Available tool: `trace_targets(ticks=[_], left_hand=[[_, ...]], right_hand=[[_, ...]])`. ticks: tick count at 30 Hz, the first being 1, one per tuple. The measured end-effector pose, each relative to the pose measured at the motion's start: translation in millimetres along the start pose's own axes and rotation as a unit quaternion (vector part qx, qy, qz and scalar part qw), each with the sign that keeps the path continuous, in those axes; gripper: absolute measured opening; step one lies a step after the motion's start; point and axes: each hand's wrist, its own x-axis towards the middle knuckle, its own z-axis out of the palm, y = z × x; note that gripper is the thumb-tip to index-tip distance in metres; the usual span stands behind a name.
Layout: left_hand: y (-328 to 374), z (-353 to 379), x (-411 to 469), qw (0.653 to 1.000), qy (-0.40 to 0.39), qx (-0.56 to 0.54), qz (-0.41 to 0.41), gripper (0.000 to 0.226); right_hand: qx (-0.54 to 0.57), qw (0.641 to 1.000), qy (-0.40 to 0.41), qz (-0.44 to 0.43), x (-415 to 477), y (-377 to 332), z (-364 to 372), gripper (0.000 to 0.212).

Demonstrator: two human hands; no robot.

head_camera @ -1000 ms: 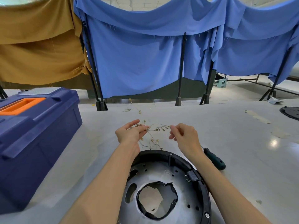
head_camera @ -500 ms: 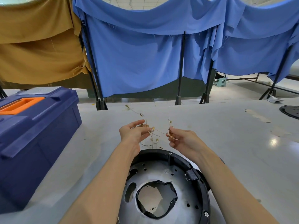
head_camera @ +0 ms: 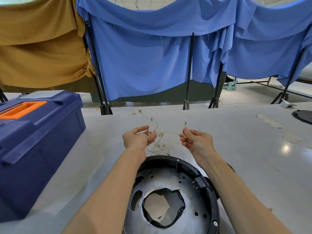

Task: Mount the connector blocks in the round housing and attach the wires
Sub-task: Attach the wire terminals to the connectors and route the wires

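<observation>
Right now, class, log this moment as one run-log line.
left hand: pinches wire bundle | right hand: pinches brass terminal | round housing: on table, below forearms | stage: likely sorting wires

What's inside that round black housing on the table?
The round housing holds a grey plate with small holes, a central opening showing the table, and one black block at its right wall. The forearms cover both sides; its near edge is out of frame.
</observation>
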Motion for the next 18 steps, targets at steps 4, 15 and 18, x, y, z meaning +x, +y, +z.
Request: trace_targets(ticks=[4,15,18], left_hand=[[1.0,1.0,-1.2,1.000,-0.004,0.005,-0.005,0.043],[0.9,-1.8,-0.4,1.000,-0.015,0.002,-0.010,0.055],[-1.2,-2.0,2.6,1.000,0.000,0.010,-0.014,0.056]], right_hand=[[0.013,1.000,0.020,-0.012,0.6,0.4,-0.1,0.012],[0.041,0.998,0.032,-0.037,-3.3,-3.0,-0.1,0.009],[0.049,0.997,0.034,-0.043,-3.9,-3.8,0.4,0.009]])
